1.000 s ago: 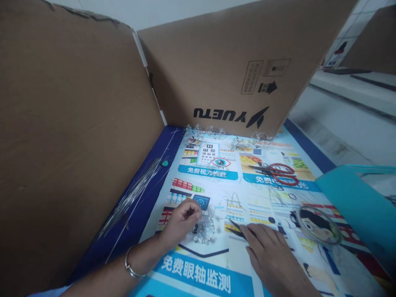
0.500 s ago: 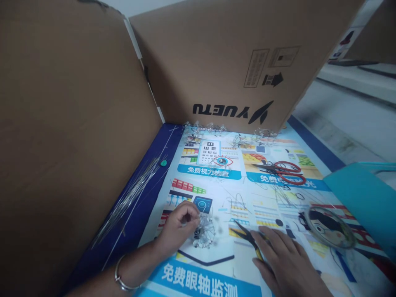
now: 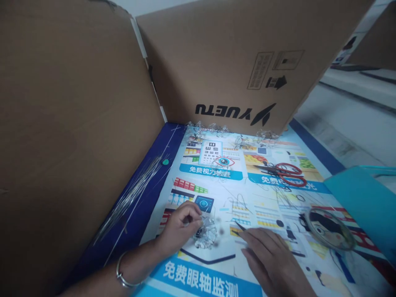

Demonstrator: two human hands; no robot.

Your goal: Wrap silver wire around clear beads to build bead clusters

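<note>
My left hand [image 3: 182,222] pinches a small round cage-like piece of bent silvery wire [image 3: 206,236] between thumb and fingertips, just above the printed sheet. Close by on the right, my right hand [image 3: 269,255] is curled over a pair of pliers. Only the dark, parted jaws of the pliers [image 3: 240,226] show past the fingers, pointing toward the wire piece; the handles are hidden beneath the hand.
Red-handled scissors [image 3: 289,173] and loose wire bits [image 3: 238,202] lie beyond my hands. Straight wires [image 3: 133,194] are bundled on the left. A clear roll of tape [image 3: 331,229] is at right, near a teal box [image 3: 361,198]. Cardboard walls [image 3: 229,62] stand behind and left; wire pieces [image 3: 213,128] line the back.
My right hand has slid left and forward over the pliers, covering their handles and most of the jaws. The pliers and my left hand with the wire piece have hardly moved.
</note>
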